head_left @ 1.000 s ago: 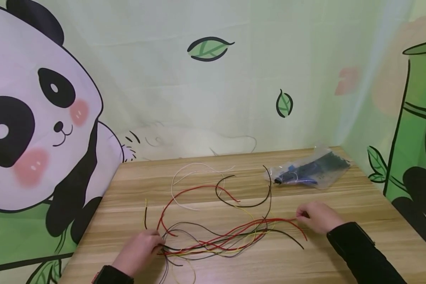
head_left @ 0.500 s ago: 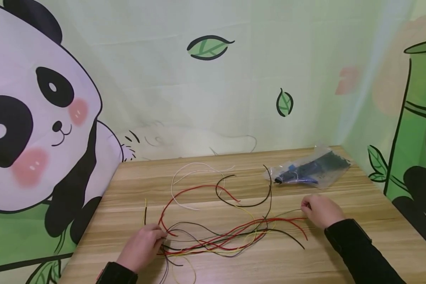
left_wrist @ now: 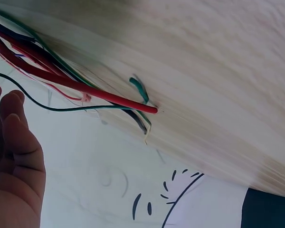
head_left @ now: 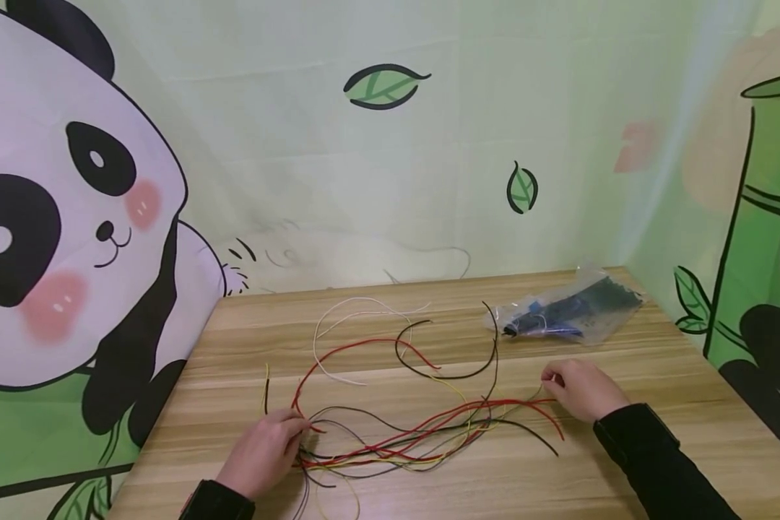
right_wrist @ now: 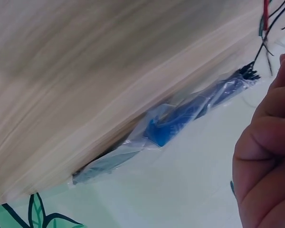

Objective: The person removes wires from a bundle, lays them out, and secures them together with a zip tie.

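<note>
Across the wooden table stretches a loose bundle of red wires [head_left: 451, 408], black wires [head_left: 533, 431] and thin yellow and grey ones. At the bundle's left end my left hand [head_left: 263, 449] pinches a thin wire between thumb and fingers. A thin green wire [left_wrist: 61, 109] runs to these fingers in the left wrist view, over the bundle's cut ends. My right hand [head_left: 583, 390] is past the right end, a little above the table. Its fingertips pinch the end of a thin greenish wire that slopes down to the bundle; the tip itself is hidden.
Behind the bundle lie a curved red wire [head_left: 357, 343], a white wire [head_left: 338, 307] and a black loop [head_left: 451, 378]. A clear plastic bag [head_left: 575, 310] with dark and blue contents rests at the back right. A printed curtain [head_left: 442, 217] hangs behind the table [head_left: 247, 339].
My right hand rose, drawing a thin wire out nearly straight, then eased slightly left and down; that wire now sags toward the bundle. My left hand shifted slightly right.
</note>
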